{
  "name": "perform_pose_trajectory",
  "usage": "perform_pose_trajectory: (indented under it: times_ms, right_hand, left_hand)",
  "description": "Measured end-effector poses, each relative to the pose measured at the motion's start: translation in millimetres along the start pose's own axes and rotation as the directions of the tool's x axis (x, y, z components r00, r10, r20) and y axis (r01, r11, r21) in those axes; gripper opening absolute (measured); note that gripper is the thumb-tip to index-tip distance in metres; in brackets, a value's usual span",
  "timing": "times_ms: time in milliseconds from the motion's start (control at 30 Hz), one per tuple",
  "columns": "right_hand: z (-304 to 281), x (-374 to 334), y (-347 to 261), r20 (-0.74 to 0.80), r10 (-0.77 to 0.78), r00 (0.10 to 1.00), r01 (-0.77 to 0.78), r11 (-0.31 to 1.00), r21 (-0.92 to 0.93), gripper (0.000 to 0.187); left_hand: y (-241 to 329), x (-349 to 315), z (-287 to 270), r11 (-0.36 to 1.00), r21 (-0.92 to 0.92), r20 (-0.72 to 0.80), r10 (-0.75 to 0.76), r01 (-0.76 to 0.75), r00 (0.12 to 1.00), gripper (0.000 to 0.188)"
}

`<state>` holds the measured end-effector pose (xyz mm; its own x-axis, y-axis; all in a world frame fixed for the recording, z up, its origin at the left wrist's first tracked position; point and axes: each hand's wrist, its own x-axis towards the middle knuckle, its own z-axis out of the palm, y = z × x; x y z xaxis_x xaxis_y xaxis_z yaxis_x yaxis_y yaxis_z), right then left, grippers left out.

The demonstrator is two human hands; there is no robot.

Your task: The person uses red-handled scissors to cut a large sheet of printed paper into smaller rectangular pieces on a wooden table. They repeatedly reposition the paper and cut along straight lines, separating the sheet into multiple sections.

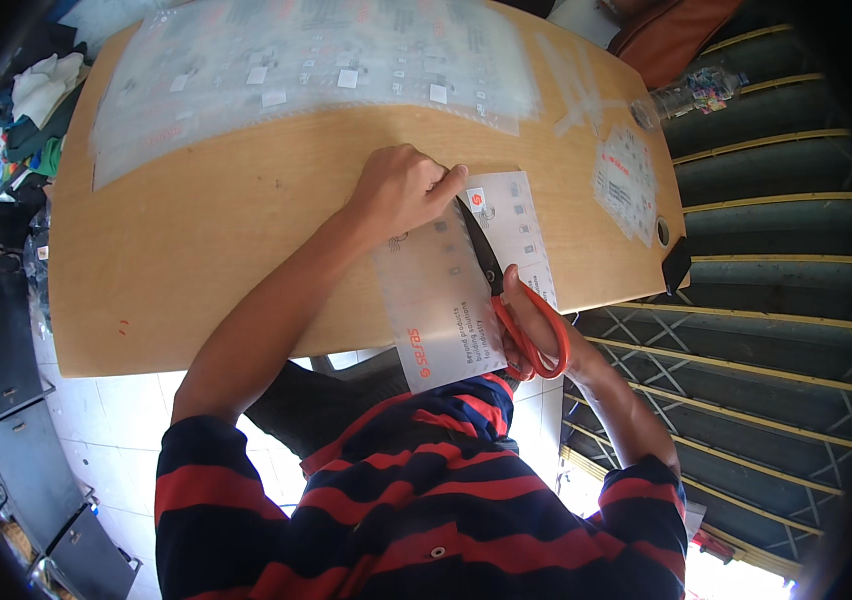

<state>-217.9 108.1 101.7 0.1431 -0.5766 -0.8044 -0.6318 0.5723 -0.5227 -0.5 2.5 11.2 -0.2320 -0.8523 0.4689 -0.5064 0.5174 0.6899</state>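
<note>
While a translucent sheet [431,285] is pinched at its far edge by the left hand [406,192], red-handled scissors [492,276] are gripped nearer by the right hand [534,322].

The scissors [489,268] pair smooth, glossy red plastic handles [565,350] with dark metal blades [478,236]. The printed sheet [433,285] looks like matt, translucent plastic film, though glare leaves that unsure. The tabletop [206,220] is smooth, wood-grained; the striped shirt [396,505], matt cloth.

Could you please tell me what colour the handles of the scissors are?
The scissors' handles are orange-red, showing best in the head view.
</note>
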Motion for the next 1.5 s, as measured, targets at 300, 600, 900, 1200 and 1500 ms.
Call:
perform_pose_trajectory:
  times_ms: [300, 600, 900, 1200, 1500]
  right_hand:
    - [-5, 6, -11, 0.033, 0.006, 0.999, -0.006, 1.000, -0.006, 0.094]
    - [-8, 17, -29, -0.005, 0.061, 0.998, -0.061, 0.995, -0.082, 0.091]
    - [-15, 24, -27, -0.011, 0.060, 0.998, -0.061, 0.991, -0.119, 0.093]
    - [-13, 12, -45, -0.076, -0.031, 0.997, 0.022, 0.993, -0.112, 0.091]
    - [-20, 26, -32, -0.042, -0.042, 0.998, 0.038, 0.996, -0.079, 0.089]
  left_hand:
    - [-5, 0, 2, 0.999, -0.012, 0.023, -0.043, 0.043, 0.999, 0.048]
    - [-4, 1, 0, 0.993, 0.010, 0.055, -0.121, 0.120, 0.991, 0.053]
    - [-6, 7, -11, 0.808, -0.452, 0.035, -0.407, 0.378, 0.913, 0.066]
    - [0, 9, -18, 0.813, -0.426, 0.101, -0.394, 0.398, 0.914, 0.065]
    - [-7, 5, -5, 0.996, 0.072, -0.053, -0.058, 0.062, 0.997, 0.044]
